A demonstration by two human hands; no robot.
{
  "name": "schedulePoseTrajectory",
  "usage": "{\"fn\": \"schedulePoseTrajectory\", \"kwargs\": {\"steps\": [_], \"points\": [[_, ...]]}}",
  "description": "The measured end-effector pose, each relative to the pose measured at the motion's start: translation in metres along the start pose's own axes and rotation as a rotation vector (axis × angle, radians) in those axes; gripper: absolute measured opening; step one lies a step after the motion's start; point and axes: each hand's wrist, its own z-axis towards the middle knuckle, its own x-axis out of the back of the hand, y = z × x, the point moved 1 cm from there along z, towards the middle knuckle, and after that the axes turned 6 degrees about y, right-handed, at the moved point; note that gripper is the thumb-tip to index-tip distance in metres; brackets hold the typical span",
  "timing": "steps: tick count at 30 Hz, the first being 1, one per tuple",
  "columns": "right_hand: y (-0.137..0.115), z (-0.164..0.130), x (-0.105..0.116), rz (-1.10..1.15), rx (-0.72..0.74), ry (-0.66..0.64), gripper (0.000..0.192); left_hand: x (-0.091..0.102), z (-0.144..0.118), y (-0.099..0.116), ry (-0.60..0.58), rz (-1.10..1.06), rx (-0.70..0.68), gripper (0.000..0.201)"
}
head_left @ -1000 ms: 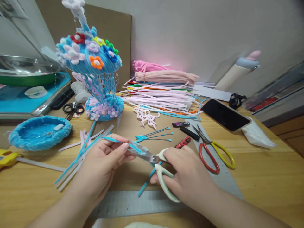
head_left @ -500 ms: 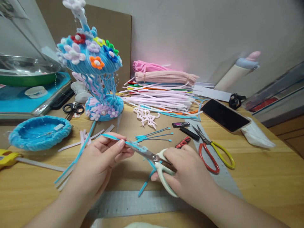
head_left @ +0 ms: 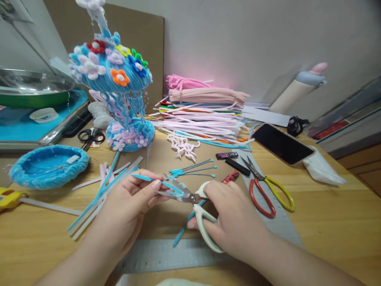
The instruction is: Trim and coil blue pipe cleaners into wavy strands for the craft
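Blue pipe cleaner [head_left: 149,179] pinched in left hand [head_left: 131,204] fingers, held just above the bench near the front edge, middle. Right hand [head_left: 230,216] fingers clenched through the white handles of the scissors [head_left: 190,198]. Head view: half a second ago the blades were nearly closed along the fuzzy strand; now they stand parted again around its right end, blue fluff on the steel. Left hand has shifted slightly and the strand tilts a bit more level. Reads as repeated snips trimming the pile off the wire, cut still in progress. Loose blue offcut [head_left: 181,230] lies on the bench under the scissors, beside the metal ruler [head_left: 166,254]. Red-and-yellow scissors [head_left: 268,190] untouched toward the right. Blue flower ornament [head_left: 116,87] upright toward the back left corner.
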Motion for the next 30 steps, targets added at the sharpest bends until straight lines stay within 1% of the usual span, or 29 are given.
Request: {"fn": "schedulePoseTrajectory", "kwargs": {"steps": [16, 23, 30], "points": [[0.0009, -0.0018, 0.0007, 0.082, 0.031, 0.068, 0.038, 0.0024, 0.0029, 0.0063, -0.055, -0.013, -0.014, 0.011], [0.0042, -0.0018, -0.0015, 0.075, 0.032, 0.064, 0.039, 0.0056, 0.0024, 0.0088, -0.037, 0.002, -0.063, 0.012], [0.0027, -0.0013, 0.0028, 0.097, 0.004, 0.079, 0.032, 0.0081, 0.0045, 0.0077, 0.002, 0.057, -0.101, 0.01]]}}
